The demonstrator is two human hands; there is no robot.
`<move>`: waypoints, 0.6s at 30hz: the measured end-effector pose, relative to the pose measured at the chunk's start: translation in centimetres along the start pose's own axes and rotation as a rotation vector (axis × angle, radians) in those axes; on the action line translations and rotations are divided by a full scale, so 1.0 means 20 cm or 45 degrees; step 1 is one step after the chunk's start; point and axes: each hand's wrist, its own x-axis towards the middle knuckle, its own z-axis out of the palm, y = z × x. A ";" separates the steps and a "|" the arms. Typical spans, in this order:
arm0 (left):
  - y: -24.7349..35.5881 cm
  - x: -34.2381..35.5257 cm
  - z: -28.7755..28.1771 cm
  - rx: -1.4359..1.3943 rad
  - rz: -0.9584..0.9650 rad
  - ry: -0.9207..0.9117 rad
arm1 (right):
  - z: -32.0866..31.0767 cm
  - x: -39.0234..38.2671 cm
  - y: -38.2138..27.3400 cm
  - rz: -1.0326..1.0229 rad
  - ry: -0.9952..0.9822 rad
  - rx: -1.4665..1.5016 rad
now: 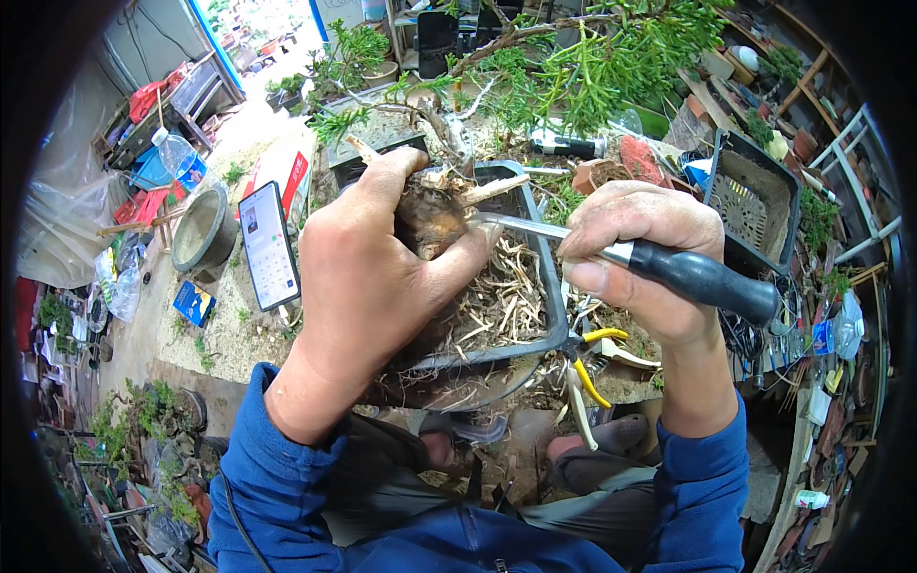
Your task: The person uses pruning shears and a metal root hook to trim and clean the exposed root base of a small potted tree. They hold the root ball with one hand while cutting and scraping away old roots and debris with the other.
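My left hand (pixel 358 258) is wrapped round the thick base of a bonsai trunk (pixel 428 215), its thumb lying close to the tool's tip. In my right hand (pixel 650 248) is a carving gouge with a black handle (pixel 712 277) and a metal shaft (pixel 530 226). The shaft points left, its tip against the trunk's bared wood beside a pale stub (pixel 497 189). Beneath the trunk, a dark plastic tray (pixel 552 286) holds soil, roots and wood shavings (pixel 506 296). Green juniper branches (pixel 621 72) spread out beyond my hands.
Yellow-handled pliers (pixel 590 372) lie at the tray's near right corner. A phone (pixel 268 244) leans left of my left hand, near a round grey pot (pixel 206 229) and a plastic bottle (pixel 180 158). An empty black basket (pixel 755 201) stands at the right.
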 end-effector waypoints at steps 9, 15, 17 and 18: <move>0.00 0.00 0.00 0.016 0.012 -0.003 | -0.04 0.08 -0.05 0.083 -0.054 -0.091; 0.00 -0.01 -0.02 0.106 0.011 -0.091 | -0.07 0.10 -0.08 0.181 -0.187 -0.078; -0.01 -0.02 -0.02 0.114 0.059 -0.089 | -0.07 0.10 -0.08 0.088 -0.193 -0.035; -0.02 -0.02 -0.02 0.058 0.054 -0.092 | -0.07 0.09 -0.09 0.060 -0.198 -0.071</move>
